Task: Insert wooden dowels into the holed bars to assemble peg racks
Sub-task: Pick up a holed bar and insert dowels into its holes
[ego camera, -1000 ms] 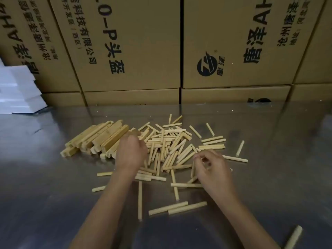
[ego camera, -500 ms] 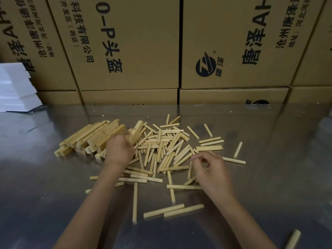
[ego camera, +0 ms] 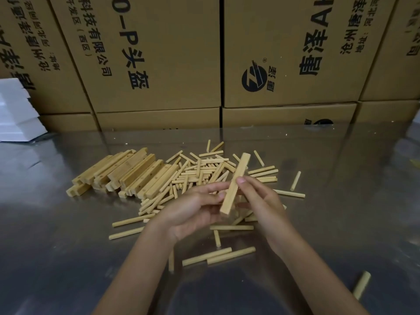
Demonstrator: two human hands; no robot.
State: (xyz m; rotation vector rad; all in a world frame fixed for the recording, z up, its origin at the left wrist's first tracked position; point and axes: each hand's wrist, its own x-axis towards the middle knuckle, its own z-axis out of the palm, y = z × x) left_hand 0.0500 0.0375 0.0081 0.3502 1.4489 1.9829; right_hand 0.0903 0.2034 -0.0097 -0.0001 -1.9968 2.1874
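I hold one wooden bar (ego camera: 236, 180) tilted up above the table, its far end higher. My left hand (ego camera: 193, 208) grips the bar's lower part from the left. My right hand (ego camera: 261, 201) pinches its middle from the right with thumb and fingers. A stack of several holed bars (ego camera: 127, 171) lies on the table to the left. A loose pile of thin dowels (ego camera: 204, 171) lies behind and under my hands. Whether my right hand also holds a dowel is hidden.
The table is shiny metal (ego camera: 341, 223). Stray dowels lie near me (ego camera: 218, 255), and one lies at the lower right (ego camera: 361, 284). Cardboard boxes (ego camera: 159, 64) form a wall behind the table. White foam blocks (ego camera: 16, 112) sit at the far left.
My left hand took a bar from the stack and lifted it to the middle. My right hand rose from the dowel pile and now pinches the same bar.
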